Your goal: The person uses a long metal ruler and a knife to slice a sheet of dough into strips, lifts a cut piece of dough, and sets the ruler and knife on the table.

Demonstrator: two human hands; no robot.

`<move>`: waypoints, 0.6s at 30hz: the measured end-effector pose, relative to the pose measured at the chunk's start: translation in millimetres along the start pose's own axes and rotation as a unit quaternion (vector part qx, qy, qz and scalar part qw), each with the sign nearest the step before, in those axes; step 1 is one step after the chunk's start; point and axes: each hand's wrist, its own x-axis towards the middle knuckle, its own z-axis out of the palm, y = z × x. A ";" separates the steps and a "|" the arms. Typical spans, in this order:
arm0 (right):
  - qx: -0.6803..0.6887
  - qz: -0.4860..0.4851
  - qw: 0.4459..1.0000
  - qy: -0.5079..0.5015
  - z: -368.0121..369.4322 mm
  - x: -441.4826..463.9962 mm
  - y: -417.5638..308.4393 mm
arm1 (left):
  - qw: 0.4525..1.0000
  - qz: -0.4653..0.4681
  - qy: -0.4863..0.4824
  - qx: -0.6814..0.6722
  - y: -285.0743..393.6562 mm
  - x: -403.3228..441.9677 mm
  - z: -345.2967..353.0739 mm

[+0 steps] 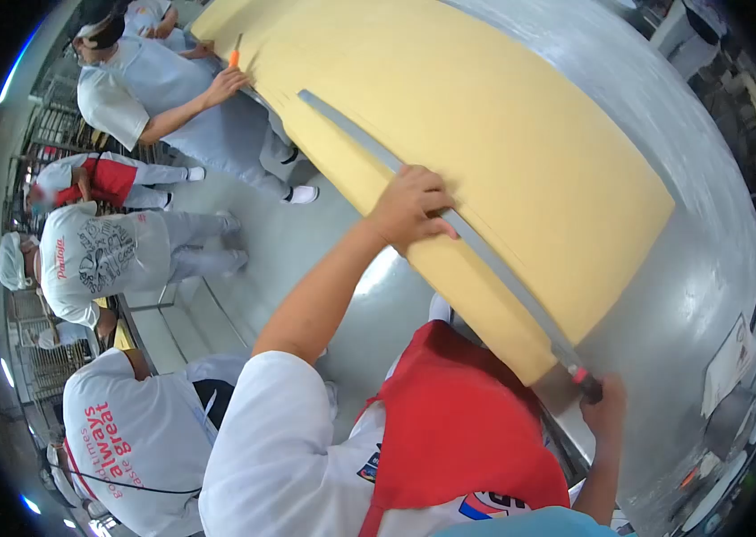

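Note:
A long metal straightedge (503, 268) lies lengthwise over a large flat yellow sheet (521, 134) that looks like sponge cake. My left hand (414, 208) bears down on its middle, fingers bent over the metal and thumb stretched to the side. At the sheet's near corner, my right hand (607, 404) is closed around what looks like a knife (585, 383) with a black-and-red handle. Its blade is hard to tell from the straightedge's near end. On the body side of the straightedge runs a narrow strip (485, 309) of the sheet.
A metal table (664, 376) carries the sheet. Across its far left edge, a co-worker (186, 107) in a pale apron holds an orange-handled tool (235, 55) by the sheet. Several other people stand to the left. Cloth or paper (730, 365) lies on the right.

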 end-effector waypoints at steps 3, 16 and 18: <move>0.027 0.001 0.999 0.023 9.0 -12.3 5.0 | 0.999 0.047 -0.007 -0.011 3.0 -6.4 4.9; -0.018 0.028 0.999 0.018 0.9 16.1 -29.3 | 0.999 0.028 0.000 -0.025 -27.5 -9.2 -6.5; -0.022 0.025 0.999 0.022 -1.3 24.3 -28.0 | 0.999 0.020 -0.007 -0.026 -31.8 -6.2 -7.7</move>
